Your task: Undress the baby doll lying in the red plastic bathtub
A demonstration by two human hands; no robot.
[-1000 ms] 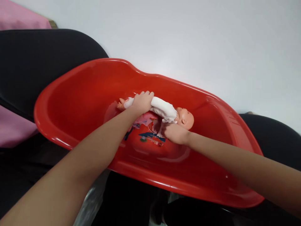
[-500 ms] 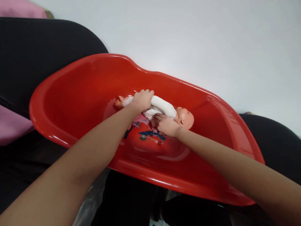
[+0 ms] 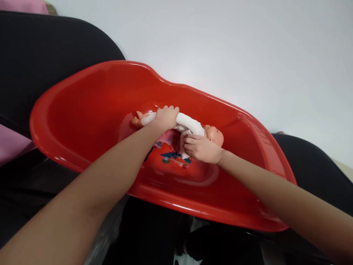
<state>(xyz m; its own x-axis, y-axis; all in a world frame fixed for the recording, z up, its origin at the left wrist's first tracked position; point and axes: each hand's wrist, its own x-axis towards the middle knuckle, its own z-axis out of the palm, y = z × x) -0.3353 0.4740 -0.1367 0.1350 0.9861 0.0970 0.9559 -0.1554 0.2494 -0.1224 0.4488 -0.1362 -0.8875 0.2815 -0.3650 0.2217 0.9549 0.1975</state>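
A baby doll (image 3: 190, 122) with a white body lies on its side in a red baby bathtub (image 3: 82, 117), head to the right and bare feet to the left. My left hand (image 3: 167, 117) is closed over the doll's middle, fingers curled over its far side. Close to the doll's head and chest, my right hand (image 3: 202, 147) has its fingers bent round a thin, whitish wet-looking cloth (image 3: 184, 141). Whether that cloth is loose or part of the doll's clothing, I cannot tell. A printed picture (image 3: 176, 160) shows on the tub floor below the hands.
The tub rests across black chairs, with one seat or back (image 3: 49, 55) at the left and another (image 3: 317, 165) at the right. A white wall (image 3: 234, 48) rises behind it. Pink fabric (image 3: 13, 143) lies at the far left. Dark-clothed legs (image 3: 143, 232) are below.
My right hand has turned and shifted slightly right, drawing the cloth from the doll's front towards me. The left hand keeps its hold on the doll. The view has moved a little.
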